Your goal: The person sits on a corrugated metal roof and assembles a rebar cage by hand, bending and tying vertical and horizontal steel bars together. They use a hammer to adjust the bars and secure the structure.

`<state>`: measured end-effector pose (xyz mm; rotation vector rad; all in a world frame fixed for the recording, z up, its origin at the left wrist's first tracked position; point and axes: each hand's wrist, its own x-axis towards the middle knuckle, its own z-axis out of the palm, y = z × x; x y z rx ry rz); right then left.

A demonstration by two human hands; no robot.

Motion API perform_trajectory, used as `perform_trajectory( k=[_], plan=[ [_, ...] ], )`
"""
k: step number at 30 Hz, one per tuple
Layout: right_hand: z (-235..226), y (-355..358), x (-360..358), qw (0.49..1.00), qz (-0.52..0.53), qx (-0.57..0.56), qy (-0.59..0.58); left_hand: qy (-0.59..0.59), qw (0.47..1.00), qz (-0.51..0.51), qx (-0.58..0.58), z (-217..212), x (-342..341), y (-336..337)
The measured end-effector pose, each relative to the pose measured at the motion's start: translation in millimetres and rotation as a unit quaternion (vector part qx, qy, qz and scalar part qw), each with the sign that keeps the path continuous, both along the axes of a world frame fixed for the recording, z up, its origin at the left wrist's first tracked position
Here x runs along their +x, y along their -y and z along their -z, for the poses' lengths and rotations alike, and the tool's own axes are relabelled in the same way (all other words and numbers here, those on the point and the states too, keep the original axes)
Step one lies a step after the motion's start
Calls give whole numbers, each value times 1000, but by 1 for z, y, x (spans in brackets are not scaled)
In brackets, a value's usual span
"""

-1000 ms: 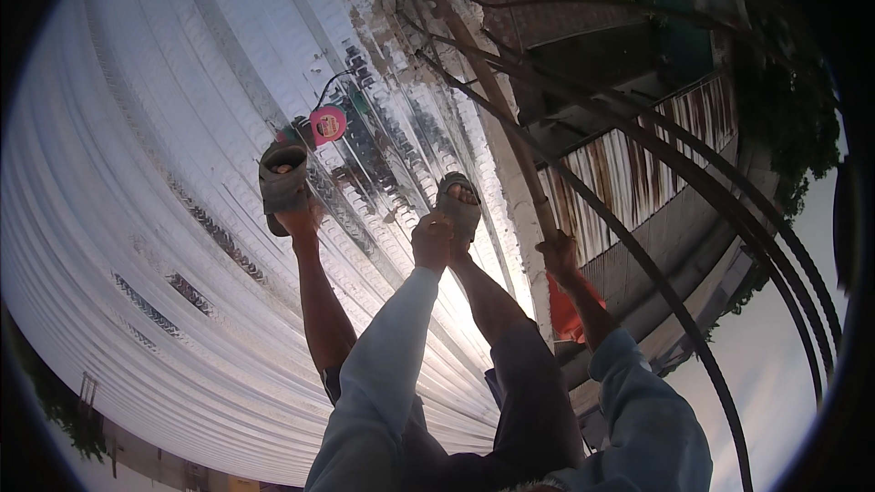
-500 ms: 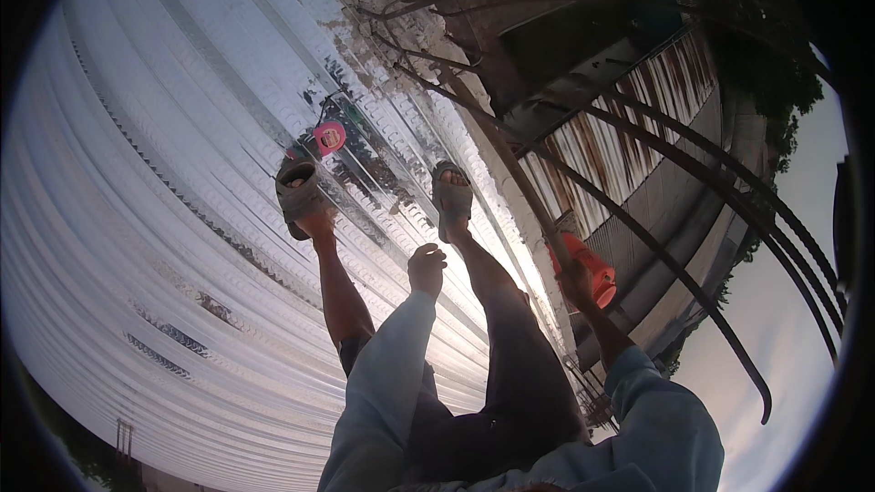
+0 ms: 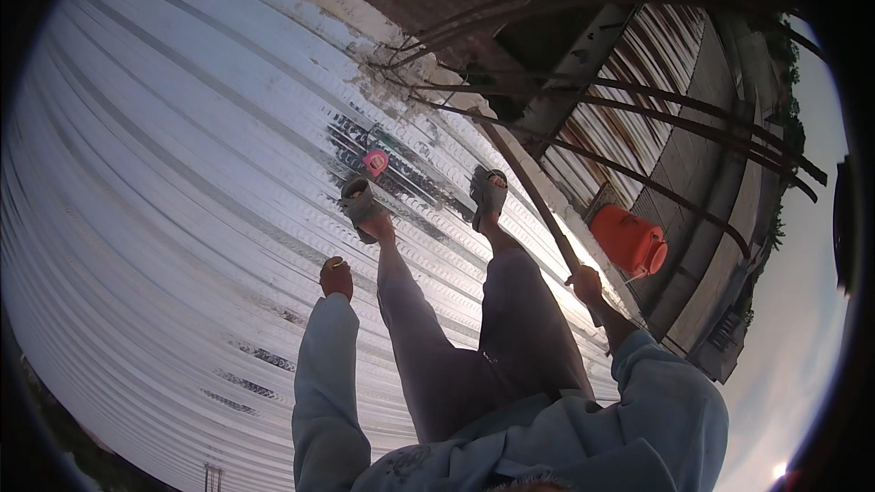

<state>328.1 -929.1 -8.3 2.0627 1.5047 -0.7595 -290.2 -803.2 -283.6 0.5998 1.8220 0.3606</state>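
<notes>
My right hand (image 3: pixel 586 284) is wrapped round a long dark pole (image 3: pixel 538 200), which slants away along the edge of the roof. My left hand (image 3: pixel 335 279) hangs over the pale corrugated metal roof (image 3: pixel 200 210), left of my legs. Its fingers are curled, and a small pale spot shows at them; what it is, I cannot make out. Past my left sandal (image 3: pixel 362 207) sits a small pink round container (image 3: pixel 375 162), beside a dark, wet-looking patch (image 3: pixel 401 173). My right sandal (image 3: pixel 488 197) stands on the same ribbed sheets.
A rough, flaking wall edge (image 3: pixel 383 82) borders the roof. Several bent rusty rebars (image 3: pixel 656 182) reach out from it to the right. Beyond lie an orange barrel-shaped tank (image 3: pixel 629 239) and a lower rust-streaked metal roof (image 3: pixel 629 100).
My left hand has moved left, away from between my legs. My right hand is now nearer to me, clear of the orange tank. The view has turned and shifted.
</notes>
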Motion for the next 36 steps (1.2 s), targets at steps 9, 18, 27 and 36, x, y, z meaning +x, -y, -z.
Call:
perform_trajectory(
  k=[9,18,27,36],
  plan=[
    [41,22,49,993,-104,19,-57,-60,996,-66,-29,15,-35,53],
    [151,19,116,971,-164,125,-125,7,998,-39,47,-30,243,25],
    [259,23,128,957,152,100,-226,197,975,-100,27,-25,459,-6],
    [342,31,116,911,238,137,-307,199,975,-96,28,59,523,-12]
  ],
)
